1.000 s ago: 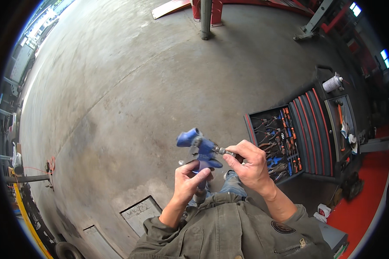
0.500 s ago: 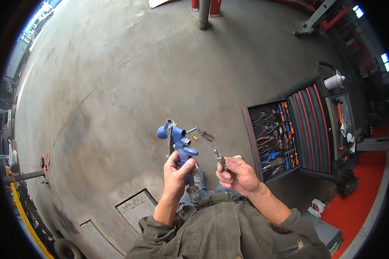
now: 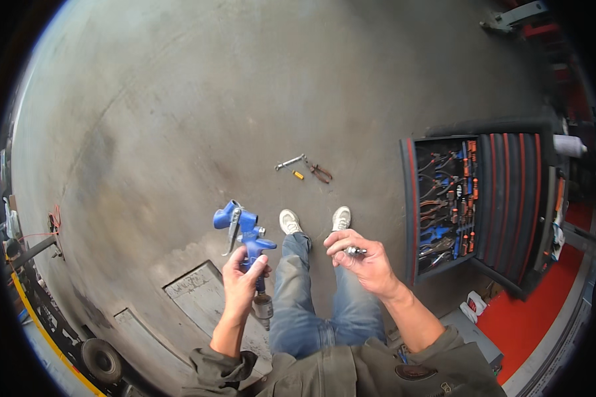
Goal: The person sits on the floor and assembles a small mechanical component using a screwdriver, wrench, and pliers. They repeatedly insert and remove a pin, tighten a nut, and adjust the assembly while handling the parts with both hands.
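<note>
My left hand (image 3: 244, 272) is wrapped around the grip of a blue pistol-shaped air gun (image 3: 246, 228). A long metal trigger lever runs down its side, and a metal cylinder (image 3: 263, 306) sits at the bottom of the grip. Off to the right and apart from the gun, my right hand (image 3: 367, 263) pinches a small metal fitting (image 3: 355, 251) between thumb and fingers. Part of the fitting is hidden by the fingers. On the floor ahead of my shoes lie a wrench (image 3: 290, 162), a yellow-handled small tool (image 3: 298, 175) and pliers (image 3: 320, 173).
To my right stands a tool cabinet (image 3: 510, 205) with an open drawer (image 3: 410, 212) full of pliers and screwdrivers. A spray can (image 3: 568, 145) is on its top. At lower left are a wheel (image 3: 101, 360) and a yellow rail (image 3: 46, 337); a floor cover plate (image 3: 198, 298) lies nearer.
My view has tipped down, showing more of my legs and shoes. My hands have moved apart, the gun to the left; the fitting has turned from upright to nearly level.
</note>
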`<state>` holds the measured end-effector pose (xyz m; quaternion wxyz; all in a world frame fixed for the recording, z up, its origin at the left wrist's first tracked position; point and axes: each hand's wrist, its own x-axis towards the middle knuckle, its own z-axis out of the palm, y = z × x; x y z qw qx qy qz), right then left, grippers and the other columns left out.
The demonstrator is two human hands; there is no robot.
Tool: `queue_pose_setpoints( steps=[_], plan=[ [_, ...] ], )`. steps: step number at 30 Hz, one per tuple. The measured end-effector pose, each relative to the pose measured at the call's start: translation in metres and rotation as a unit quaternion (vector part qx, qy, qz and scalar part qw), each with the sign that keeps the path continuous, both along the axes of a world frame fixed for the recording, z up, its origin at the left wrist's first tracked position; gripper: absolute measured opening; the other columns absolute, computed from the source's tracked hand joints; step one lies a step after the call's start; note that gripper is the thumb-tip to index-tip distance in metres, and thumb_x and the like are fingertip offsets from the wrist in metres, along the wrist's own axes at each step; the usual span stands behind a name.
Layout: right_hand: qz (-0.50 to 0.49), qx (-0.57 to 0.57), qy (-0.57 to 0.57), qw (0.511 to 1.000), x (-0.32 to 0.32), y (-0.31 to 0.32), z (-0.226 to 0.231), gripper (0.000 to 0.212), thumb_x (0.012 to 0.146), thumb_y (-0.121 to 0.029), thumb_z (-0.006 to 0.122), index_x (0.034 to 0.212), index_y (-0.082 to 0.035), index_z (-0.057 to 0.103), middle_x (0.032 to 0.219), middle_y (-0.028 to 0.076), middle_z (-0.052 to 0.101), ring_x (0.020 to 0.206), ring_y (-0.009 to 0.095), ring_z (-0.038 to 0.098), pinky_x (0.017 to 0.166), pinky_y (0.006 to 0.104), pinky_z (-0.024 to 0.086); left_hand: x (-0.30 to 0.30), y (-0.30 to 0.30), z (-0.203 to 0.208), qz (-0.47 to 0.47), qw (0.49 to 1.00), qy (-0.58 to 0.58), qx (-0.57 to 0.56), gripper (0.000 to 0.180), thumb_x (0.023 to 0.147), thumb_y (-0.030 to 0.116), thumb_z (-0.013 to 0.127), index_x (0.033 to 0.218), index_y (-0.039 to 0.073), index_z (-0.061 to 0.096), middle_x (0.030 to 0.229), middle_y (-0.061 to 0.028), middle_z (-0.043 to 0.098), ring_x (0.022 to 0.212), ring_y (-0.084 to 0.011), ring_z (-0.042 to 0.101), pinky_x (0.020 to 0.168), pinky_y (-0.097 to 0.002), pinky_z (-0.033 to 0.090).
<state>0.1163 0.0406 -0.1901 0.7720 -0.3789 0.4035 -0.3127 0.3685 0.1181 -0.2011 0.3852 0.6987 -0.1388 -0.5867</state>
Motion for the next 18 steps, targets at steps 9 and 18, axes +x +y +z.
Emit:
queue_pose_setpoints(
  steps=[9,18],
  plan=[
    [0.048,-0.010,0.175,0.983,0.008,-0.053,-0.320,0.017,0.097,-0.009,0.067,0.111,-0.001,0.070,0.099,0.003,0.075,0.087,0.009,0.068,0.077,0.0246,0.055,0.041,-0.036,-0.378,-0.088,0.987,-0.131,0.023,0.023,0.089,0.011,0.075,0.105,-0.004,0.068,0.081,-0.0070,0.071,0.071,-0.0127,0.066,0.066,-0.0279,0.053],
    [0.111,-0.133,0.297,0.939,-0.014,-0.051,-0.651,0.018,0.093,-0.019,0.074,0.104,-0.006,0.075,0.100,-0.002,0.058,0.080,0.008,0.056,0.070,0.0249,0.046,0.103,-0.035,-0.697,-0.175,0.906,-0.382,0.056,0.049,0.082,0.024,0.081,0.120,-0.004,0.069,0.098,-0.0195,0.076,0.088,-0.0249,0.073,0.085,-0.0349,0.054]
  ],
)
